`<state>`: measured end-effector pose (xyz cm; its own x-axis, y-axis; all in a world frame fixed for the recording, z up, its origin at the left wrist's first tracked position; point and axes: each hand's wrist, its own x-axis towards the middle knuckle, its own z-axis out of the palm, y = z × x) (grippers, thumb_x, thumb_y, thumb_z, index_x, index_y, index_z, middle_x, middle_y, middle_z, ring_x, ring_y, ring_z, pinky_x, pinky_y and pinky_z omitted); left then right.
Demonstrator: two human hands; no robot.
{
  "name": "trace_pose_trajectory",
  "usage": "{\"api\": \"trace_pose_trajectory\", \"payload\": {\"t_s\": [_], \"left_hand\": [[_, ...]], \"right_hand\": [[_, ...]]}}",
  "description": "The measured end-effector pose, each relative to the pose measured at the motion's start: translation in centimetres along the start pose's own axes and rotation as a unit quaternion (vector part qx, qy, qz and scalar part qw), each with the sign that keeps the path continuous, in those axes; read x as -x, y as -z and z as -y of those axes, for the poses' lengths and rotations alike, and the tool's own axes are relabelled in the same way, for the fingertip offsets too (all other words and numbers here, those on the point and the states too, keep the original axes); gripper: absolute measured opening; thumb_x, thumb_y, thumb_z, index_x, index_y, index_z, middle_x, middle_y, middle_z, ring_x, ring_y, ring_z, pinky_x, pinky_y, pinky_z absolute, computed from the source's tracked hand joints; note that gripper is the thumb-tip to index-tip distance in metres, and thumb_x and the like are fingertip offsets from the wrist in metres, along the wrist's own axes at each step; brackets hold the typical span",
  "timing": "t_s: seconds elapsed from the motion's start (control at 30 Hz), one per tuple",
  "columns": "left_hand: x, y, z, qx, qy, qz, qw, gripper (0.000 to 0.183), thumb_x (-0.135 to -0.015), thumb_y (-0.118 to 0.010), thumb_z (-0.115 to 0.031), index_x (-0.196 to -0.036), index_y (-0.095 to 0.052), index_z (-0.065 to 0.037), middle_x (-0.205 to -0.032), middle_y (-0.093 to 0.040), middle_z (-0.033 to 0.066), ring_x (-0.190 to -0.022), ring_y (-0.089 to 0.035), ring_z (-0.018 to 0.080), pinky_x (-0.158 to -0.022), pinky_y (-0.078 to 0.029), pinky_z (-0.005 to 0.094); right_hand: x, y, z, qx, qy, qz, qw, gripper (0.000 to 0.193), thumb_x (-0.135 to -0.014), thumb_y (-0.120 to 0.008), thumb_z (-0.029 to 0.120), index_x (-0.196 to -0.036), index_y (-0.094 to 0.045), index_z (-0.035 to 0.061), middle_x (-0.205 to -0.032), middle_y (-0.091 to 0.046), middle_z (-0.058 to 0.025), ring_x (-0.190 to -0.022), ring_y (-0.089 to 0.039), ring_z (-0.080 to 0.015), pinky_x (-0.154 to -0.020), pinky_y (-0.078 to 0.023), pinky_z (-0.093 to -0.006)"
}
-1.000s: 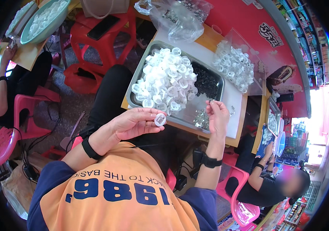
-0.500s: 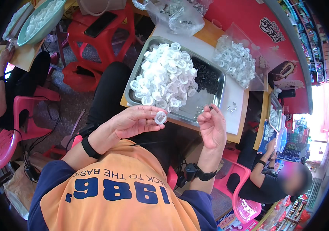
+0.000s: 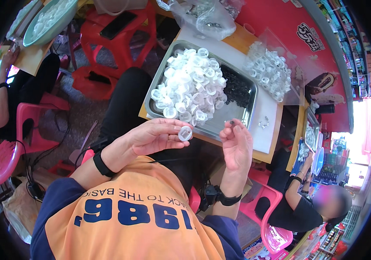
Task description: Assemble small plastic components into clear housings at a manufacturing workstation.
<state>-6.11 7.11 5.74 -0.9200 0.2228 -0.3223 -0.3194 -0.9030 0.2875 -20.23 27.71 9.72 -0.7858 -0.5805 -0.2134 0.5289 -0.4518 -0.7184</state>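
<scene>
Fingers pinched nearly together, the right hand [image 3: 237,146] has just eased leftward across the metal tray's [image 3: 214,127] near edge with a tiny dark piece [image 3: 232,122]; left hand's [image 3: 153,136] fingertips clasp a translucent plastic casing [image 3: 185,133] just before that tray: both hands loaded!

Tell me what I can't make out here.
In the head view:
Dark bit in the right hand: too small to identify, partly covered by fingers.
Floor of the metal tray beneath the white plastic pieces: hidden by their heap.
Teal basin: cut off by the top edge.
</scene>
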Motion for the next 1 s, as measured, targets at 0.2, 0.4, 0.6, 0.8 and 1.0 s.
{"api": "trace_pose_trajectory", "payload": {"t_s": [0.2,0.4,0.6,0.8,1.0], "left_hand": [[0.2,-0.4,-0.1,-0.015,0.005,0.007,1.000,0.034,-0.096,-0.057,-0.013,-0.125,-0.054,0.005,-0.112,-0.064,0.0168,-0.099,-0.067,0.0245,-0.088,-0.057,0.0313],[0.3,-0.5,0.0,-0.012,0.003,0.032,0.999,0.036,-0.096,-0.060,-0.016,-0.125,-0.055,0.003,-0.109,-0.065,0.0145,-0.095,-0.067,0.0211,-0.084,-0.056,0.0288],[0.7,-0.4,0.1,0.010,0.009,0.025,1.000,0.031,-0.097,-0.059,-0.020,-0.119,-0.057,0.001,-0.103,-0.066,0.0119,-0.089,-0.067,0.0173,-0.077,-0.056,0.0257],[0.7,0.1,0.1,0.010,0.019,0.014,1.000,0.030,-0.098,-0.058,-0.024,-0.115,-0.058,0.000,-0.097,-0.066,0.0116,-0.081,-0.066,0.0146,-0.070,-0.056,0.0243],[0.9,-0.2,0.0,0.013,0.021,0.006,1.000,0.032,-0.098,-0.058,-0.025,-0.116,-0.059,0.001,-0.096,-0.067,0.0124,-0.078,-0.065,0.0141,-0.068,-0.055,0.0231]], "right_hand": [[0.6,-0.7,-0.4,0.024,-0.020,0.009,0.999,0.015,-0.090,-0.063,-0.003,-0.105,-0.065,-0.0058,-0.093,-0.068,-0.0172,-0.076,-0.063,-0.0184,-0.071,-0.054,-0.0285],[1.0,-1.9,-0.8,0.105,-0.001,0.040,0.994,0.014,-0.089,-0.064,-0.003,-0.103,-0.065,-0.0068,-0.093,-0.068,-0.0182,-0.073,-0.063,-0.0185,-0.069,-0.053,-0.0274],[1.2,-3.1,-1.0,0.160,0.011,0.067,0.985,0.015,-0.088,-0.065,-0.004,-0.103,-0.065,-0.0078,-0.093,-0.069,-0.0174,-0.073,-0.062,-0.0166,-0.068,-0.052,-0.0256],[1.4,-4.2,-1.0,0.253,0.037,0.068,0.964,0.015,-0.086,-0.068,-0.003,-0.100,-0.065,-0.0072,-0.094,-0.067,-0.0115,-0.073,-0.061,-0.0134,-0.069,-0.051,-0.0229],[1.2,-5.4,-0.6,0.517,0.169,0.129,0.829,0.013,-0.082,-0.072,-0.002,-0.094,-0.067,0.0002,-0.093,-0.064,-0.0067,-0.079,-0.059,-0.0133,-0.068,-0.048,-0.0250]]}}
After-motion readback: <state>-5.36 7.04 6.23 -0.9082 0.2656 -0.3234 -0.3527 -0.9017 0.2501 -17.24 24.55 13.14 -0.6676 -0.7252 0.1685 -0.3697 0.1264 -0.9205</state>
